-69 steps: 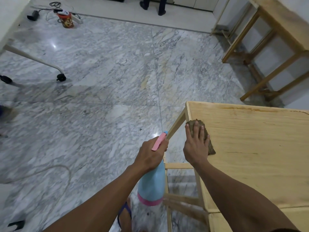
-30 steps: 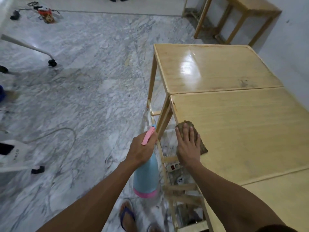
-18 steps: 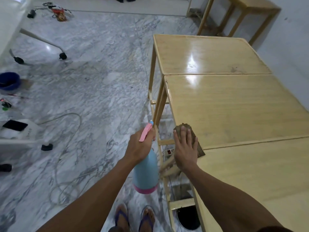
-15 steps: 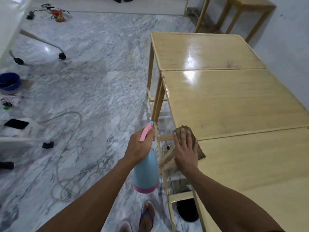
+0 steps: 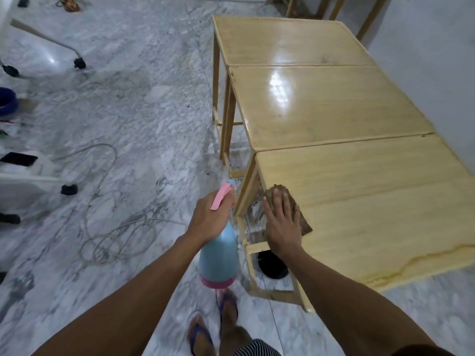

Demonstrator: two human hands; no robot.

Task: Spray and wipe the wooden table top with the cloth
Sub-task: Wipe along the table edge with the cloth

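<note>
Since half a second ago the cloth and the hand on it have slid off the middle desk and onto the near one, and a third, nearest stretch of wood with a pale wavy stain has come into view. Grey-veined marble floor fills the left side, with a loose white cable coiled on it. Three wooden desk tops stand in a row: the far desk, the middle desk with a bright glare on its varnish, and the near desk, matte and lighter. At the left edge sits a white appliance with a dark screen on top; small grey lettering on its side is too blurred to read. A blue bowl lies on the floor beyond it. The spray bottle, light blue with a pink base and pink trigger, hangs off the desk's left side over the floor; no label shows on it. The left hand is curled round its neck. The right hand lies flat with fingers spread, pressing the brown cloth onto the near desk's left front corner. Two feet in blue sandals stand below.
</note>
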